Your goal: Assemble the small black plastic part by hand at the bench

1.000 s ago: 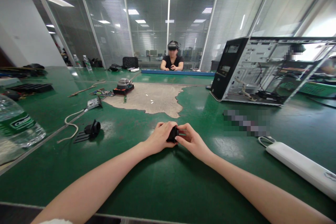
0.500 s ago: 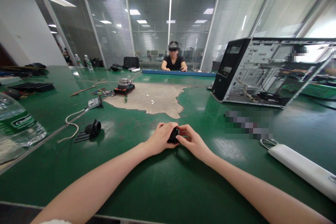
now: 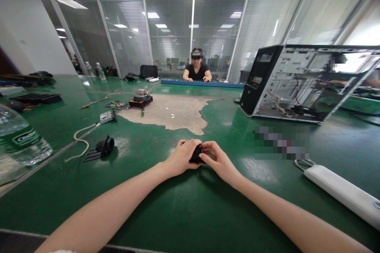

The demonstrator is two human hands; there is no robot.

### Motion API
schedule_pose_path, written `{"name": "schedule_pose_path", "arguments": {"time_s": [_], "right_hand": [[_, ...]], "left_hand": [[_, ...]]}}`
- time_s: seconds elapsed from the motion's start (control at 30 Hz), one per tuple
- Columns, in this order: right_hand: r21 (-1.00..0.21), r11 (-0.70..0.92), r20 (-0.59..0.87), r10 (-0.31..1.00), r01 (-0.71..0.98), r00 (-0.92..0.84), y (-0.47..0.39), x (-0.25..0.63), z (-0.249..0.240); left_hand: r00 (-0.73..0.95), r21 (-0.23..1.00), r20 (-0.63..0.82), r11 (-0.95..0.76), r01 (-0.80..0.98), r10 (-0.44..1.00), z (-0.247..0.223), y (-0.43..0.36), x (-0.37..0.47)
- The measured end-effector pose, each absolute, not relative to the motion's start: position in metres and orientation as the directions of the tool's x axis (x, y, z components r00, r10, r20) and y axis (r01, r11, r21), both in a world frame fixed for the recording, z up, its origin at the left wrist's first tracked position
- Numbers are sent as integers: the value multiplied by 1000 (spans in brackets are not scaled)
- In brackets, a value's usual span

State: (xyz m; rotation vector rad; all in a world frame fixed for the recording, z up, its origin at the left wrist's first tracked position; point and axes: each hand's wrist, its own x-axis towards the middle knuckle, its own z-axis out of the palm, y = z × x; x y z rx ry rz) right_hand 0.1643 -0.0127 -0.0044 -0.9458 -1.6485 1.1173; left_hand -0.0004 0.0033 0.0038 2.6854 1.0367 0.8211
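Observation:
A small black part (image 3: 196,155), boxy and dark, sits between my two hands just above the green tabletop (image 3: 190,213); its exact kind is hidden by my fingers. My left hand (image 3: 185,156) wraps round it from the left, thumb below and fingers over the top. From the right, my right hand (image 3: 216,159) pinches the part's edge with thumb and fingertips. Off to the left lies a black slotted bracket with a round piece (image 3: 102,148), and near it a metal module (image 3: 107,116) with a pale cable (image 3: 84,138).
An open computer case (image 3: 261,81) stands at the right, with a white power strip (image 3: 341,191) before it. A water bottle (image 3: 22,138) is at the left edge. A heat sink with fan (image 3: 141,97) rests beside a bare brown patch (image 3: 175,112). Across the table sits a person (image 3: 197,72).
Both hands stay in nearly the same place on the black part. The view has tilted very slightly; nothing else has visibly moved.

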Motion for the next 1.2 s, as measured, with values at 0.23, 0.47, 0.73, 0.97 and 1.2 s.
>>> {"name": "schedule_pose_path", "arguments": {"time_s": [0.23,0.47,0.73,0.97,1.2], "right_hand": [[-943,310,258,911,123,-322,-17,166,0],[-946,324,302,896,13,-326,-18,164,1],[-967,240,203,925,82,-321,-14,167,-3],[-950,310,297,889,-19,-348,-19,166,2],[-964,256,226,928,67,-295,-13,165,0]], "left_hand": [[617,335,435,-754,564,655,5,2,-1],[616,332,439,-755,565,654,6,1,-1],[612,328,434,-748,577,661,4,4,0],[618,335,431,-752,567,658,5,3,-1],[611,337,427,-744,577,667,7,1,-1]]}}
